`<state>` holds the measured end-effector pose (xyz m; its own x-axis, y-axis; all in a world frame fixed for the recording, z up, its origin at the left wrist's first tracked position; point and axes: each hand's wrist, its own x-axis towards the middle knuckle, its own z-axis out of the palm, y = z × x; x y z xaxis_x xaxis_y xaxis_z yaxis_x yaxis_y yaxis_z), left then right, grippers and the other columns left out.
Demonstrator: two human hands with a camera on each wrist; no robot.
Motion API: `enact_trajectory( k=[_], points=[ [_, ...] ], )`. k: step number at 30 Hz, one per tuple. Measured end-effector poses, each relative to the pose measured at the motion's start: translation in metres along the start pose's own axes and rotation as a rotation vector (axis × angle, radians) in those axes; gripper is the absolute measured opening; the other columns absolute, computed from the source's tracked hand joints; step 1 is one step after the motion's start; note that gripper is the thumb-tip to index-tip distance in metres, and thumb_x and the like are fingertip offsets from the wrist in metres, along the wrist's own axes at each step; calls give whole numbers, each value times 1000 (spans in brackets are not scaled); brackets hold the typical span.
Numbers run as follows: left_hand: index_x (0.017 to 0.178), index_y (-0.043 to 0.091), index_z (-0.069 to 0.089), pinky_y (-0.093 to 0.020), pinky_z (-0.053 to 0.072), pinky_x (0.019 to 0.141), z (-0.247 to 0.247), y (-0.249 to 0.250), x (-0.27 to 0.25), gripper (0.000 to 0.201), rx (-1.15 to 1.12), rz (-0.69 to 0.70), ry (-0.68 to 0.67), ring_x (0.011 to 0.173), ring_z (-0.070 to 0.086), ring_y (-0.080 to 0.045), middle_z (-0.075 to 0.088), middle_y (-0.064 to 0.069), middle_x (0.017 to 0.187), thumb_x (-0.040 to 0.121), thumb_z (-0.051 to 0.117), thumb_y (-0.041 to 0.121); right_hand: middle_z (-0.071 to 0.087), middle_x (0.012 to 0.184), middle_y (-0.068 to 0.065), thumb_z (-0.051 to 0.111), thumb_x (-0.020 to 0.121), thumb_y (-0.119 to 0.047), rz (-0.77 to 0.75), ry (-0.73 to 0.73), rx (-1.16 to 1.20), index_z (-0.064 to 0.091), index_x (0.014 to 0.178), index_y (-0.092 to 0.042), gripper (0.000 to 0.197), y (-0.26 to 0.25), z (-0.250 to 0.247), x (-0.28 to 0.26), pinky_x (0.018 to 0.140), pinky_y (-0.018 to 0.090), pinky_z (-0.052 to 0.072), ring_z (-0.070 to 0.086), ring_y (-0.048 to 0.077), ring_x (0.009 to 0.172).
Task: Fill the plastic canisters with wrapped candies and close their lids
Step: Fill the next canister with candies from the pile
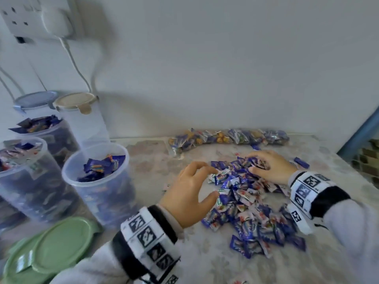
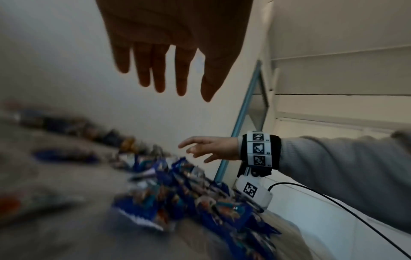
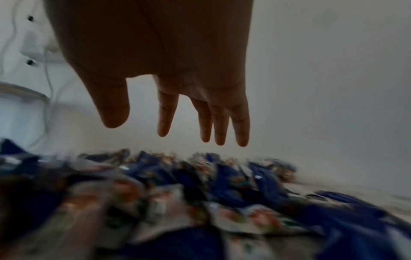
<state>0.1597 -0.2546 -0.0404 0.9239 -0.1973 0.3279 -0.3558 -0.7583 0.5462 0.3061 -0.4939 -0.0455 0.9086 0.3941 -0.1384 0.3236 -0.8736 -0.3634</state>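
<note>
Both grips spread wide and empty, left hand (image 1: 190, 193) and right hand (image 1: 268, 167) over the candy pile (image 1: 248, 206): light, crinkly, slippery wrappers, best scooped from the pile's flanks.

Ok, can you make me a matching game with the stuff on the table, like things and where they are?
Things:
1. green lids
2. loose candy pile
3. bagged candies
4. beige-lidded canister

Places:
A. along the wall, behind the pile
B. between both hands
C. at the near left edge
D. back left, behind the open canisters

Pairs: 1-C, 2-B, 3-A, 4-D
</note>
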Motion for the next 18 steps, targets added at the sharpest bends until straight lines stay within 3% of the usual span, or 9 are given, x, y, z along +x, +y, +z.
enact_trajectory(
  k=[3, 5, 8, 12, 16, 18],
  points=[
    [146, 24, 13, -38, 29, 109, 34, -3, 29, 79, 66, -337, -440, 137, 25, -25, 17, -4, 149, 85, 54, 54, 22, 154, 12, 56, 87, -51, 95, -108, -49, 32, 142, -38, 62, 36, -4, 18, 114, 40, 22, 19, 27, 143],
    [148, 25, -5, -48, 22, 112, 50, -6, 49, 96, 148, -398, -621, 143, 8, -30, 0, -9, 155, 82, 55, 59, 10, 158, 12, 51, 85, -60, 107, -174, -82, 22, 146, -40, 70, 48, -5, 27, 117, 41, 15, 6, 26, 146],
    [146, 31, -13, -51, 17, 112, 67, -11, 73, 102, 219, -375, -689, 143, 1, -33, -11, -9, 156, 79, 57, 63, 5, 159, 2, 43, 79, -74, 25, -282, -99, 15, 146, -42, 80, 50, -6, 32, 116, 39, 12, 4, 22, 147],
    [146, 33, -11, -51, 15, 113, 84, -9, 88, 104, 319, -342, -714, 143, 2, -32, -6, -7, 156, 75, 55, 69, 11, 158, -2, 41, 68, -78, -148, -354, -130, 14, 142, -52, 83, 44, -3, 25, 114, 44, 20, 13, 25, 144],
    [147, 23, -7, -50, 18, 113, 100, 0, 83, 108, 379, -340, -714, 142, 0, -29, -4, -3, 155, 72, 51, 74, 5, 156, 2, 57, 66, -76, -196, -419, -253, 13, 140, -56, 88, 46, 0, 11, 113, 54, 21, 5, 30, 144],
    [147, 21, -4, -48, 21, 112, 105, 7, 80, 105, 396, -348, -679, 141, 3, -28, 0, -4, 153, 73, 49, 74, 11, 150, 4, 66, 65, -72, -228, -423, -308, 10, 140, -56, 94, 48, 3, 10, 110, 56, 25, 6, 30, 142]
  ],
)
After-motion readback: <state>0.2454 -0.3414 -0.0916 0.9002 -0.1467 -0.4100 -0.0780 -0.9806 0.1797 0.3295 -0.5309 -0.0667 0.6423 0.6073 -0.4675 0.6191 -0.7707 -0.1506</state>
